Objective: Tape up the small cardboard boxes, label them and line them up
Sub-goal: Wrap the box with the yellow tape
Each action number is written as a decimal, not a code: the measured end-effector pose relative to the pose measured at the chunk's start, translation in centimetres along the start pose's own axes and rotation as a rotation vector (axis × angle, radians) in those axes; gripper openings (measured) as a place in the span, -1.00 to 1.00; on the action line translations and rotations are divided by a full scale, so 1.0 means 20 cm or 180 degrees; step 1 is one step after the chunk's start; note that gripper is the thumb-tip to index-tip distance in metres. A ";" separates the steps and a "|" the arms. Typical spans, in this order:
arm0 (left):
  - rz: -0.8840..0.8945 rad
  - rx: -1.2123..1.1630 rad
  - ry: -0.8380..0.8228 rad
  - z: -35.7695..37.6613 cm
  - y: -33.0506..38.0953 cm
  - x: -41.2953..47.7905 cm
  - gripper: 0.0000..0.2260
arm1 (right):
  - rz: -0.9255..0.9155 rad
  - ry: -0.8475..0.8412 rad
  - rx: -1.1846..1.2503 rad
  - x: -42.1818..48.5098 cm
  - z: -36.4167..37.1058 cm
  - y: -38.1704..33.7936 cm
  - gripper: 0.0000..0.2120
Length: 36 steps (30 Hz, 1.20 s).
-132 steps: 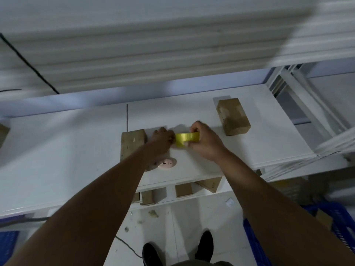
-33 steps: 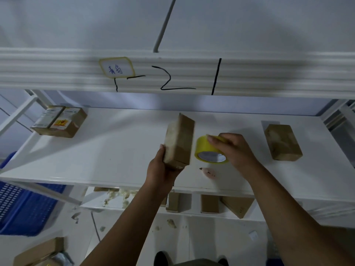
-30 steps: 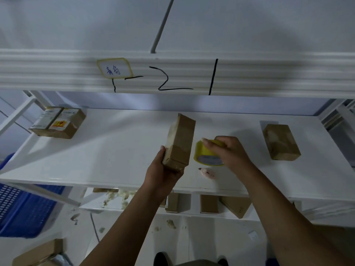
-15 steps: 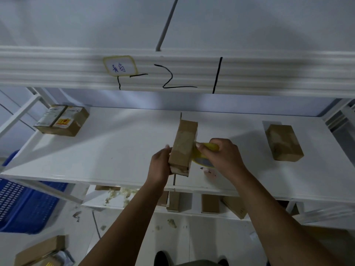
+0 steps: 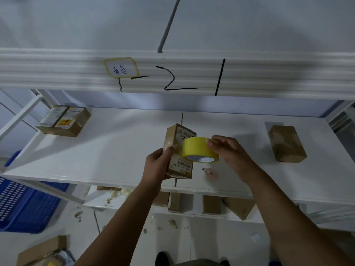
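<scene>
Left hand (image 5: pixel 159 164) has the small cardboard box (image 5: pixel 179 150) stood up on end over the front edge of the white shelf (image 5: pixel 115 150), roughly mid-way along it. The fingers (image 5: pixel 170 149) are wrapped round the box's left side, clamped on it. The face toward the camera has a barcode sticker low down. Can't tell whether the bottom of the box actually sits on the shelf or is just off it.

Right hand (image 5: pixel 228 152) has the yellow tape roll (image 5: pixel 198 149), with its fingers (image 5: pixel 213 143) curled over the top of it and gripping. The roll is right up against the upper right part of the box.

There's a small pinkish thing (image 5: pixel 210 172) lying on the shelf near the front edge, just right of the box, too blurry to say what it is. One plain brown box (image 5: pixel 286 144) sits toward the right end of the shelf, well apart from the hands. Two labelled boxes (image 5: pixel 63 120) sit side by side, touching, at the far left corner. The shelf underneath has a few more boxes (image 5: pixel 211 204) along its front edge, and there's a blue crate (image 5: pixel 25 204) on the floor to the left.
</scene>
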<state>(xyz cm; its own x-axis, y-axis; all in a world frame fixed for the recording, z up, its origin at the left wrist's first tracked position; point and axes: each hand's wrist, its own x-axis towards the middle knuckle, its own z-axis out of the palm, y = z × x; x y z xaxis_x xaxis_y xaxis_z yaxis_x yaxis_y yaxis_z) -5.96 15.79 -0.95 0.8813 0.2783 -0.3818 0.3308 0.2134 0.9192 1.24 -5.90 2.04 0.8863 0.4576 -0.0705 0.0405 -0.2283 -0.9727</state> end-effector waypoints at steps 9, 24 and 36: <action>-0.0354 -0.0814 -0.0496 -0.08 0.03 0.01 -0.48 | 0.0142 0.0541 -0.1177 0.00 -0.06 0.12 -0.43; 0.0223 0.0971 -0.0248 -0.01 -0.04 0.05 -0.53 | 0.0360 0.0754 -0.1110 0.01 0.07 0.07 -0.43; -0.0455 -0.0771 -0.1056 -0.02 0.09 -0.01 -0.51 | -0.0342 -0.0080 0.0230 -0.05 -0.04 -0.06 -0.17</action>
<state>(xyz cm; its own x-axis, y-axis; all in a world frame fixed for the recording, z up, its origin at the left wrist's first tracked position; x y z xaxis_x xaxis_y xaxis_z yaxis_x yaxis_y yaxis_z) -5.72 16.56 0.70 0.9062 -0.0777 -0.4157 0.4035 0.4525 0.7952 0.70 -6.68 3.45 0.8668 0.4977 0.0303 0.1004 -0.1148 -0.9883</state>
